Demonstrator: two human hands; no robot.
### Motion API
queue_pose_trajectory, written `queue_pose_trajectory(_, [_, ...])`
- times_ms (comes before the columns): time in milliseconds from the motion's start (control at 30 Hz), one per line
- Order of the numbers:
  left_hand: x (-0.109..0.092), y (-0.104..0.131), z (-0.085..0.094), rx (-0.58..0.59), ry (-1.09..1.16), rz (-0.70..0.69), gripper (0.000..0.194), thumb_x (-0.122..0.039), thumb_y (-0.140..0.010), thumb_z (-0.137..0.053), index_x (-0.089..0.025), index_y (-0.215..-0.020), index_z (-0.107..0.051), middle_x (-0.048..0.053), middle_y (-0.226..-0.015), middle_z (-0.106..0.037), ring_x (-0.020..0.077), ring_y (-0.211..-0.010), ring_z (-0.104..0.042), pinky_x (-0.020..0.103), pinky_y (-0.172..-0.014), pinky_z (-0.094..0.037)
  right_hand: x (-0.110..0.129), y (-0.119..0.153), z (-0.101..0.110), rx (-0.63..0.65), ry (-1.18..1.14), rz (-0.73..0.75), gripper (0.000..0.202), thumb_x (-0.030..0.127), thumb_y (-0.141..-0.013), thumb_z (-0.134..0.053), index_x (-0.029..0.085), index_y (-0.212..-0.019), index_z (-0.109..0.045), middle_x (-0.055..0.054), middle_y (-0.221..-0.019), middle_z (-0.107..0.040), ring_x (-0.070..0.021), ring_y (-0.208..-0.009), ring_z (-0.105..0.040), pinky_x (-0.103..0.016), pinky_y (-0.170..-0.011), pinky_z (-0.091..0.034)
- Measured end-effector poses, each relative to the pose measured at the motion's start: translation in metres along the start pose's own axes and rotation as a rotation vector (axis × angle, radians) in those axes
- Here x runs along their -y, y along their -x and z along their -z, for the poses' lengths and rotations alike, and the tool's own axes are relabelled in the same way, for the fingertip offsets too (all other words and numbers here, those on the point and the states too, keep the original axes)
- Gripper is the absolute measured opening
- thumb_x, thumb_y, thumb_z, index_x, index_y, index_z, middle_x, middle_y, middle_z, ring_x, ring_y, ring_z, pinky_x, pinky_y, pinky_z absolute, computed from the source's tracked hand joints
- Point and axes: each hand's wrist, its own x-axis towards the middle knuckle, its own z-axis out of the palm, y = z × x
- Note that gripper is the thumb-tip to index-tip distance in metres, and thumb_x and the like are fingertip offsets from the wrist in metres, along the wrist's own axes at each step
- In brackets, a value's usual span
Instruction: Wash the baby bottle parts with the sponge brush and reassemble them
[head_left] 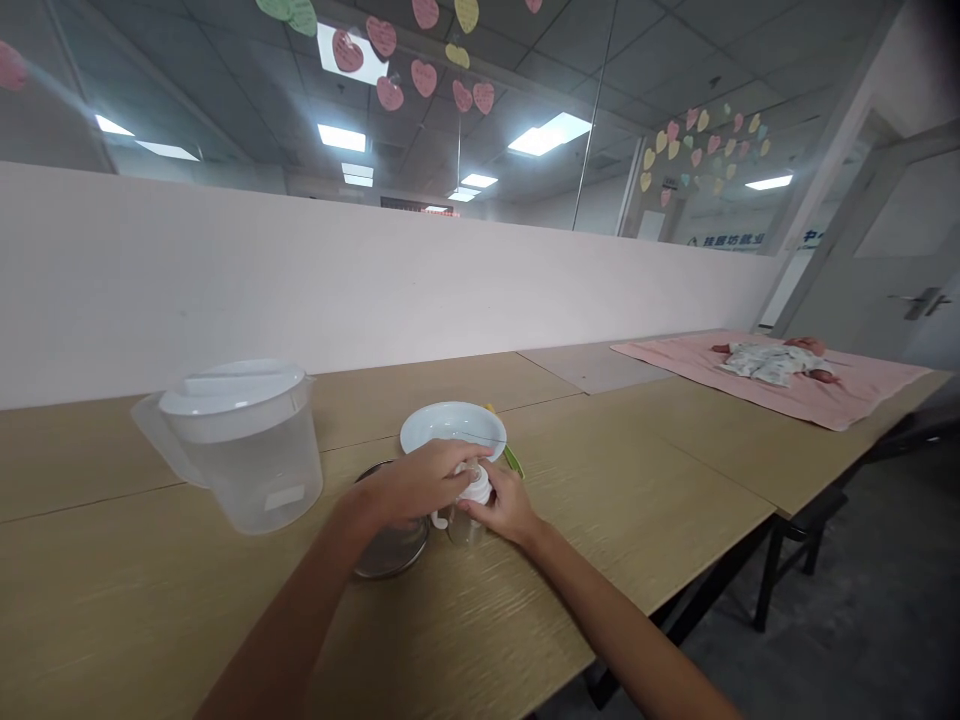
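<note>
A clear baby bottle (466, 528) with a white cap (477, 487) and a white side handle (439, 520) stands upright at the middle of the table. My left hand (424, 482) reaches over from the left, its fingers closed on the cap's top and side. From the right, my right hand (510, 505) grips the cap and upper part of the bottle between thumb and fingers. Just behind the hands sits a white bowl (427, 422). A round metal tray (394, 552) lies beneath my left wrist, partly hidden. Something green (514, 461) shows beside the bowl.
A lidded plastic pitcher (262, 470) stands on the left of the wooden table (600, 520). Far right, a baby doll (780, 362) in patterned clothes lies on a pink cloth (840, 405). A white wall (375, 285) runs behind; a dark stool (806, 525) stands below the right edge.
</note>
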Motion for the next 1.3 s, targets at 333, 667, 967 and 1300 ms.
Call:
queue_pose_trajectory(333, [0.008,-0.006,-0.012,-0.014,-0.151,0.047,0.048,-0.015,-0.074,-0.042,-0.021,-0.121,-0.054,0.007,-0.118,-0.059,0.0200,-0.099,-0.058,0.028,-0.080,-0.046,0.002,-0.001,-0.002,0.004,-0.014,0.001,0.044,0.059,-0.074,-0.053,0.019,-0.092,-0.058,-0.004,-0.073,-0.066,-0.0187,-0.064,-0.060,-0.028,-0.056,-0.043])
queue_pose_trajectory(667, [0.001,-0.010,-0.009,-0.033,-0.269,0.042,0.032,-0.020,-0.073,-0.047,-0.021,-0.101,-0.062,0.005,-0.095,-0.066,0.0187,-0.081,-0.060,0.024,-0.063,-0.041,0.003,0.002,-0.004,-0.058,0.106,0.013,0.046,0.061,-0.071,-0.054,0.019,-0.090,-0.059,-0.004,-0.067,-0.064,-0.0184,-0.059,-0.060,-0.028,-0.054,-0.044])
queue_pose_trajectory(967, [-0.005,-0.019,-0.017,-0.117,-0.439,0.180,0.031,-0.038,-0.083,-0.045,-0.019,-0.098,-0.064,0.008,-0.075,-0.067,0.0218,-0.067,-0.061,0.027,-0.054,-0.036,0.003,0.005,-0.009,-0.102,0.104,0.037,0.043,0.061,-0.071,-0.054,0.019,-0.080,-0.058,-0.002,-0.061,-0.062,-0.0157,-0.051,-0.056,-0.026,-0.050,-0.041])
queue_pose_trajectory(1300, [-0.002,-0.003,0.004,-0.140,-0.282,0.116,0.021,-0.029,-0.082,-0.041,-0.023,-0.085,-0.061,-0.001,-0.080,-0.066,0.0154,-0.065,-0.056,0.024,-0.053,-0.031,0.008,0.000,0.003,-0.021,0.050,-0.041,0.042,0.059,-0.071,-0.056,0.019,-0.087,-0.060,-0.002,-0.065,-0.062,-0.0156,-0.053,-0.054,-0.026,-0.050,-0.039])
